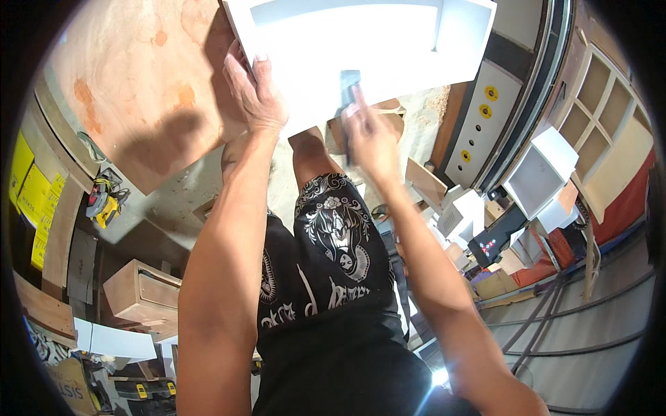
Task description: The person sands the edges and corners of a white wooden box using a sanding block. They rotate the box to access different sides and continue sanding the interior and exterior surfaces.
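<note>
A white open box or drawer [322, 31], strongly lit and partly washed out, lies before me at the top of the view. My left hand [255, 93] grips its left edge, thumb on the white face and fingers around the outer side. In my right hand [369, 130] is a flat grey tool [349, 83], its end over the white surface near the front edge. Blur hides its exact kind; it looks like a putty knife. I cannot tell whether its tip touches the box.
A stained plywood sheet [135, 67] spreads to the left. On the floor sits a yellow power tool [104, 205], with a wooden drawer box [140, 291] below it. White boxes [541, 171] and a panel with yellow discs [484, 125] stand at right. My legs are under the work.
</note>
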### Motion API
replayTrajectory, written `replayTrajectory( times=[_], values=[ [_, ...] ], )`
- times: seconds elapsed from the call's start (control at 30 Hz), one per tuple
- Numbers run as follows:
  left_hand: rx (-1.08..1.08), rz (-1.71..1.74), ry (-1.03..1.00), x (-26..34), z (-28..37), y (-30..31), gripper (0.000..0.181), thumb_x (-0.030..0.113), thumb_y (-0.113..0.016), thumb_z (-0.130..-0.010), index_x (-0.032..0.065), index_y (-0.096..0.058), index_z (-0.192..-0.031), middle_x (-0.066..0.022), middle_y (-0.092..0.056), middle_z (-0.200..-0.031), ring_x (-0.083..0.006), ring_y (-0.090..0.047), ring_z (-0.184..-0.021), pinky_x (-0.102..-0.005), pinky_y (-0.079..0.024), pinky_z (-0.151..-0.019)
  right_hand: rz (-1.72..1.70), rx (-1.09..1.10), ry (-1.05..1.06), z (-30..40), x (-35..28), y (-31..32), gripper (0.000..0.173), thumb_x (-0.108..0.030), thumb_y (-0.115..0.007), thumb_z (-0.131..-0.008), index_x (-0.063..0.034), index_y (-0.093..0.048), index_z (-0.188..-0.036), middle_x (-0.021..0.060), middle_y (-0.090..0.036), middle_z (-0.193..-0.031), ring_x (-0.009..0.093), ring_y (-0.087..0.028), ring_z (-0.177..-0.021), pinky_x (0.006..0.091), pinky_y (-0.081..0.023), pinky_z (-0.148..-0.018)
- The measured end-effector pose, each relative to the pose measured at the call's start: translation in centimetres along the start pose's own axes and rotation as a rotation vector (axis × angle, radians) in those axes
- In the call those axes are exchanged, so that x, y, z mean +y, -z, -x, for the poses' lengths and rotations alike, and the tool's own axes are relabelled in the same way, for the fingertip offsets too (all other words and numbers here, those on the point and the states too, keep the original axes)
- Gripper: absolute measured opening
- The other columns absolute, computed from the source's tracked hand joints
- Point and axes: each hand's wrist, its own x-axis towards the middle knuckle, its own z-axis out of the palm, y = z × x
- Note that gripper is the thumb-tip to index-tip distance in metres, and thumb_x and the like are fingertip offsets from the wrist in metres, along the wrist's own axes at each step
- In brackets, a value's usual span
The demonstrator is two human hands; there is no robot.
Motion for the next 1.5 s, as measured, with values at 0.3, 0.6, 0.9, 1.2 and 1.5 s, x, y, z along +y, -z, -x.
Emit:
replayTrajectory(
  times=[0.3,0.6,0.9,1.2,1.5],
  values=[
    [-0.018,0.013,0.084,0.8,0.2,-0.6,0.068,0.05,-0.052,-0.108,-0.0067,-0.049,-0.147,-0.027,-0.058,-0.141,-0.0391,-0.056,-0.13,-0.0504,-0.041,-0.113,-0.316,-0.012,0.108,5.6,-1.4,-4.6,0.051,-0.033,-0.065,-0.106,-0.0235,-0.061,-0.156,0.0207,-0.066,-0.148,0.037,-0.077,-0.11,0.0501,-0.057,-0.099],
    [-0.018,0.291,0.242,1.4,0.1,-1.6,0.062,0.038,-0.047,-0.111,-0.0097,-0.039,-0.15,-0.0277,-0.057,-0.14,-0.032,-0.061,-0.126,-0.0426,-0.05,-0.108,-0.1,0.289,0.065,-0.8,4.2,-2.0,0.05,-0.025,-0.057,-0.11,-0.0157,-0.056,-0.16,0.0177,-0.073,-0.138,0.041,-0.076,-0.106,0.0463,-0.06,-0.094],
    [-0.068,0.173,0.2,2.2,0.9,-1.6,0.072,0.047,-0.046,-0.112,-0.0118,-0.034,-0.153,-0.0268,-0.055,-0.144,-0.033,-0.058,-0.129,-0.0425,-0.05,-0.109,-0.448,0.22,-0.107,-9.6,17.7,8.6,0.056,-0.038,-0.054,-0.115,-0.0172,-0.047,-0.166,0.0207,-0.065,-0.15,0.025,-0.068,-0.128,0.0361,-0.054,-0.11],
    [0.068,0.191,0.053,1.1,0.2,-0.5,0.056,0.033,-0.049,-0.113,-0.0109,-0.04,-0.148,-0.0286,-0.054,-0.141,-0.0322,-0.058,-0.129,-0.043,-0.047,-0.109,-0.49,-0.225,0.022,3.6,0.5,-0.7,0.051,-0.033,-0.068,-0.106,-0.0287,-0.061,-0.156,0.0262,-0.068,-0.142,0.041,-0.067,-0.132,0.0461,-0.049,-0.114],
    [-0.611,-0.943,-0.794,4.5,8.0,4.3,0.058,0.02,-0.071,-0.099,-0.0077,-0.053,-0.146,-0.0271,-0.054,-0.154,-0.0496,-0.044,-0.15,-0.0643,-0.028,-0.126,-0.503,0.434,-0.051,-11.3,20.1,10.4,0.055,-0.038,-0.061,-0.111,-0.0207,-0.055,-0.162,0.0234,-0.062,-0.154,0.029,-0.061,-0.139,0.0385,-0.046,-0.117]
  ],
)
